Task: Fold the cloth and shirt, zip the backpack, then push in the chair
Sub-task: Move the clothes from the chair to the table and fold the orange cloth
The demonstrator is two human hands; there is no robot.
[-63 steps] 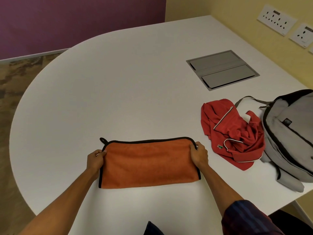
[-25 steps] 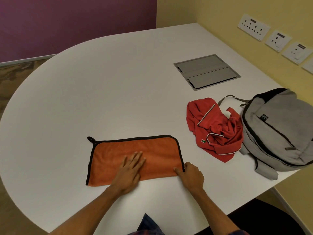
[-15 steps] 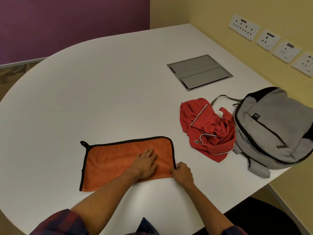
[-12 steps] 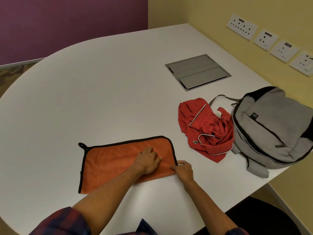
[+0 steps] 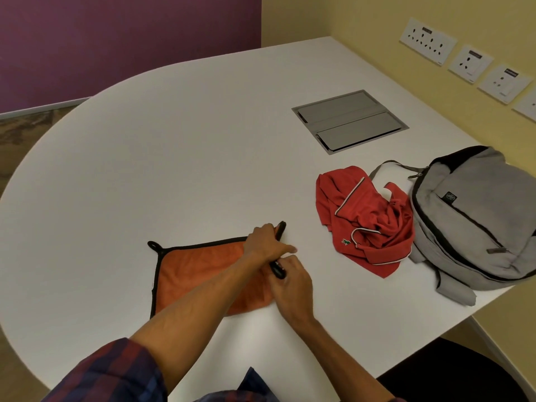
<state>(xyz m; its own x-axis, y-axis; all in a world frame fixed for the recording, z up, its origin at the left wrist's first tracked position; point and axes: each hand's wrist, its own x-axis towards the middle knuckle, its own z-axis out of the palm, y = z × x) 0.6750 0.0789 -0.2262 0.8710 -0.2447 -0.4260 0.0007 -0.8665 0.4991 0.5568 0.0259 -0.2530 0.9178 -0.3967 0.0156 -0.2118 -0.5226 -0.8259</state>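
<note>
An orange cloth [image 5: 197,268] with black trim lies folded lengthwise on the white table [image 5: 174,146] near the front edge. My left hand [image 5: 262,242] grips the cloth's right far corner, lifted off the table. My right hand [image 5: 290,285] pinches the cloth's right near corner, also raised. A crumpled red shirt [image 5: 365,219] lies to the right of the cloth. A grey backpack [image 5: 475,216] rests flat at the table's right edge, touching the shirt. No chair is clearly seen.
A grey cable hatch [image 5: 349,120] is set flush into the table behind the shirt. Wall sockets [image 5: 470,63] line the yellow wall on the right. A dark rounded shape [image 5: 452,372] shows below the table's right front edge.
My left hand left the middle of the cloth and took its right far corner. Both hands now lift the cloth's right end, which has pulled leftward off the table.
</note>
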